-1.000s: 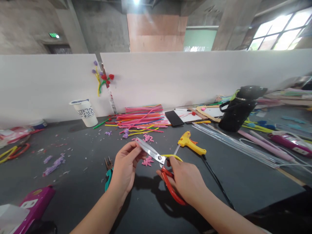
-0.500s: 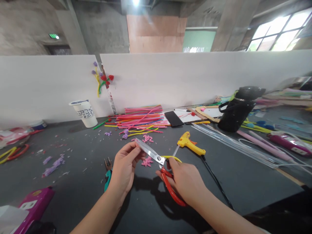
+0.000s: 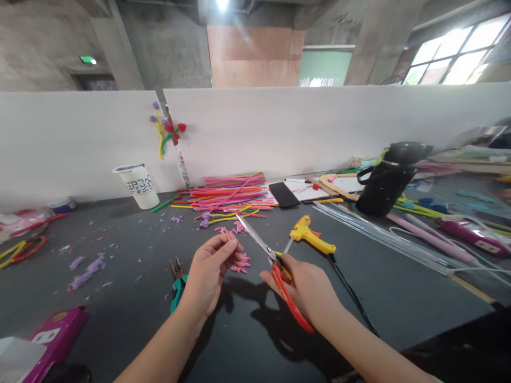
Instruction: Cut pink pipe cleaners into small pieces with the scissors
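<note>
Blk marks on white cup (image 3: pixel 140 187) unreadable, my R hand (image 3: pixel 309 284) curled round red-handled scissors (image 3: pixel 278 276) above table (image 3: pixel 235 348), L hand (image 3: pixel 211 263) pinched closed, can't tell on what, glue gun (image 3: pixel 313 239) nr R, pliers (image 3: pixel 178 291) by L wrist.

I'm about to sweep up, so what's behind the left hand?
Past the left hand, pink pieces show on the table. Beside its wrist, the pliers are partly visible. Whatever else the hand covers can't be seen.
</note>
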The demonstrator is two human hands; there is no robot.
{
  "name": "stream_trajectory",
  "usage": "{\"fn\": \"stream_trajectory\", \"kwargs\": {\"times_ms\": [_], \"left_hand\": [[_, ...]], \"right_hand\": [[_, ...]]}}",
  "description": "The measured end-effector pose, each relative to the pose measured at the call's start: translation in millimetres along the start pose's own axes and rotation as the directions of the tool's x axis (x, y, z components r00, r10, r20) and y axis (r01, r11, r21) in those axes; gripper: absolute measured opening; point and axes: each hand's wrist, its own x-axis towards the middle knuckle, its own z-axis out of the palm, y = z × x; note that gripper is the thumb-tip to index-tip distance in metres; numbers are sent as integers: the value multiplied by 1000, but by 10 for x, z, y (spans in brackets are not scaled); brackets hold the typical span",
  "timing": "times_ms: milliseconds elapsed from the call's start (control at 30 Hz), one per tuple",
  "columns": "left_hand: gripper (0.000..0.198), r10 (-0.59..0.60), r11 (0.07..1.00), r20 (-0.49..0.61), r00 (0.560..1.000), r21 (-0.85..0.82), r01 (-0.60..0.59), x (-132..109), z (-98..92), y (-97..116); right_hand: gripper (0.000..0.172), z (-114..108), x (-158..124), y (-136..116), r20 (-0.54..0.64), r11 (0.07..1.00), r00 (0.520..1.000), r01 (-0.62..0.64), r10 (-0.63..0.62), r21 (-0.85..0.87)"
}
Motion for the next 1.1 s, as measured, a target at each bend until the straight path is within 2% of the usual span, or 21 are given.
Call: {"fn": "stream_trajectory", "kwargs": {"times_ms": [67,133,167,233,333,367,433,533,667,800,933,1000,1100], "left_hand": [[11,-68,998,84,994,6,68,-13,15,-28],[12,-144,990,154,978,14,144,-29,35,-57],[12,-179,984,186,966,17,179,-38,46,-68],[12,-244,970,254,936,41,241,-60,68,-83],[14,-317,948,339,886,95,303,-90,90,-93],[14,-335,942,355,873,112,316,-97,95,-96],[15,-358,934,368,858,136,332,-104,98,-100],[17,-367,929,355,860,176,324,-98,95,-105],[15,-318,938,285,904,235,256,-81,94,-111],[16,-312,921,217,925,308,239,-77,113,-135],[14,-291,924,211,933,316,217,-76,120,-152],[12,-239,944,184,953,274,184,-64,102,-137],[12,-137,979,96,986,165,120,-33,54,-88]], "right_hand": [[32,3,28,6,10,990,999,-38,37,136],[30,1,48,-5,55,930,997,-75,59,360],[28,-4,54,-17,88,867,994,-104,70,488],[24,-19,61,-52,171,684,981,-184,87,706],[24,-44,73,-113,251,408,967,-243,35,880],[24,-50,78,-131,277,350,961,-263,11,899],[24,-60,88,-159,320,302,947,-300,-15,905],[18,-70,95,-178,322,352,946,-307,15,884],[11,-68,87,-162,257,488,965,-249,50,837],[8,-46,75,-146,208,615,978,-180,26,768],[10,-32,73,-141,161,695,987,-116,0,710],[14,-32,70,-121,109,775,994,-65,-4,628],[22,-27,54,-71,24,930,999,20,-31,368]]}}
